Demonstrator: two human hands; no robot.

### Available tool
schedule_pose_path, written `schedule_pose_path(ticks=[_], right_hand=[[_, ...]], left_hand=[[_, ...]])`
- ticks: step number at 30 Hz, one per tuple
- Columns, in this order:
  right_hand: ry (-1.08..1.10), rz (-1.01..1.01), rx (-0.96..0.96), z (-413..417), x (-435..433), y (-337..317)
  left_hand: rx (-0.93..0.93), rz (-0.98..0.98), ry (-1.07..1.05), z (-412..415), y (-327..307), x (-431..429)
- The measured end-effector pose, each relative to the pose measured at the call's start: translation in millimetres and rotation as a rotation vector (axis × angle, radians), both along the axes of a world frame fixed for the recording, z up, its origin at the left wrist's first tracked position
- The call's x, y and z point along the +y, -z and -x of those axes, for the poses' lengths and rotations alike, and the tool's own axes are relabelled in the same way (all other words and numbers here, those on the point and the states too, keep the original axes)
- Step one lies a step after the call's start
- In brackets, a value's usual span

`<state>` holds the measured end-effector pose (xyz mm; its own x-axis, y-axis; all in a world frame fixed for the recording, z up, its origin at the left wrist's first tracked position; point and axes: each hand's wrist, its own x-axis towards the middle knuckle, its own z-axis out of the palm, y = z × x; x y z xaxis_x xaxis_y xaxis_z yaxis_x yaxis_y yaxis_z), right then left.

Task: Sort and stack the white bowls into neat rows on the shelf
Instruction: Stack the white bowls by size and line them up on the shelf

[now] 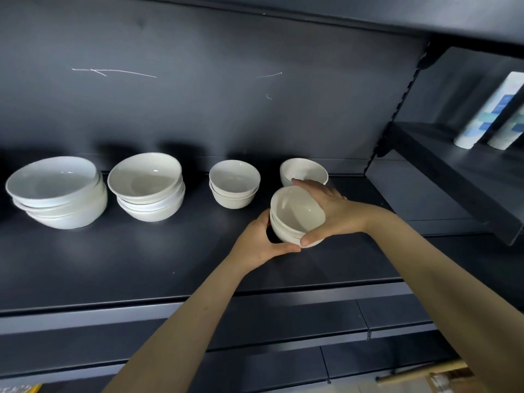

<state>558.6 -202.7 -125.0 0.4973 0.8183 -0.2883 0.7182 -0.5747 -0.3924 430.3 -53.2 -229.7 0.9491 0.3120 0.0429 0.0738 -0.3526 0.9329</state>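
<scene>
Bowls first: the held stack [296,215] of small white ones sits right between both hands, over the right part of the dark shelf [141,265], out in front of the back row. From the head cam feed I count two or three nested. They're glossy glazed ceramic, round with a deep curved wall, tipped a bit so the opening faces left and toward the camera. I can't tell if the bottom is touching the shelf or just off it.

Grip-wise, the left hand [263,242] cups the lower left side, thumb running along the near bottom edge. Over on the other side the right hand [334,211] is spread wide, fingers reaching to the far rim and thumb pressed on the near lower wall. So both hands are wrapped on that stack, thumbs nearly meeting at the front.

Just behind it is a single small bowl [304,171], same shape. The right fingertips overlap its front wall in my view; touching or not, can't say. Left of that is a two-high small stack [234,184], then a medium stack [146,187] of wider, shallower bowls, then a large stack [56,192] sitting a little crooked. All of them line up along the back panel [198,95], matte and dark with a few thin white scratches. Off right, a neighbouring shelf section holds white tubes [482,117] with blue labels.
</scene>
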Motion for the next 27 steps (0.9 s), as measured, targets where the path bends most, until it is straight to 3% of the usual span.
schedule_pose_path(ticks=[3, 11, 19, 27], right_hand=[[0.039, -0.081, 0.072, -10, 0, -9], [0.32, -0.227, 0.007, -72, 22, -9], [0.366, -0.129, 0.031, -109, 72, 3], [0.431, 0.054, -0.07, -105, 103, 12]], left_hand=[[0.005, -0.004, -0.014, 0, 0, 1], [-0.027, -0.016, -0.068, 1, -5, -2], [-0.013, -0.033, -0.128, -4, -6, -2], [0.014, -0.033, -0.154, -8, -5, -1]])
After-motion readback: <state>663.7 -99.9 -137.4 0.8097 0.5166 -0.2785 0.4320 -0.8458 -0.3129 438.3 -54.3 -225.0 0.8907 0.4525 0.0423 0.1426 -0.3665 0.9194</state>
